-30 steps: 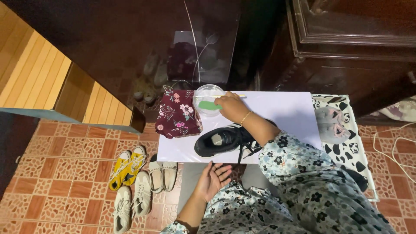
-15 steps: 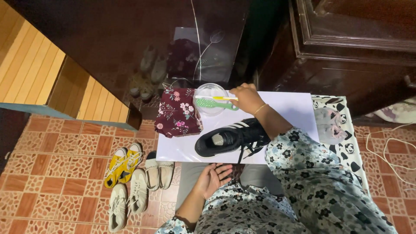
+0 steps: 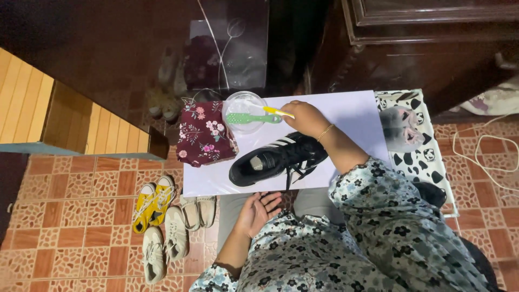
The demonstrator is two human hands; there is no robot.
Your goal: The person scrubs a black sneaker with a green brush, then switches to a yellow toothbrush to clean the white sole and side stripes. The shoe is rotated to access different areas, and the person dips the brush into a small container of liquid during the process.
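Scanning from the left, pairs of shoes lay on the tiled floor point(image 3: 70, 216): yellow sneakers point(image 3: 153, 203), and just right of them pale canvas shoes point(image 3: 162, 250) and beige slip-ons point(image 3: 198, 211). Right of these stood a white table point(image 3: 351, 111). At its far left corner sat a maroon floral pouch point(image 3: 206, 135), touching a clear round container point(image 3: 244, 111) to its right. A green brush point(image 3: 252, 118) lay across the container's rim. A black sneaker with white stripes point(image 3: 278, 158) lay on its side at the near middle of the table, toe pointing right.

The left hand point(image 3: 258, 212) rested below the table's near edge, palm up, fingers loosely spread, holding nothing. The right hand point(image 3: 305, 117) was on the table just beyond the sneaker, fingers closed around the end of a yellow-handled toothbrush point(image 3: 278, 111). The toothbrush projected left from the grip, its tip reaching the container's right rim, just above the green brush. A cow-patterned cloth point(image 3: 421, 157) lay at the far right, with grey slippers point(image 3: 401, 127) on it.
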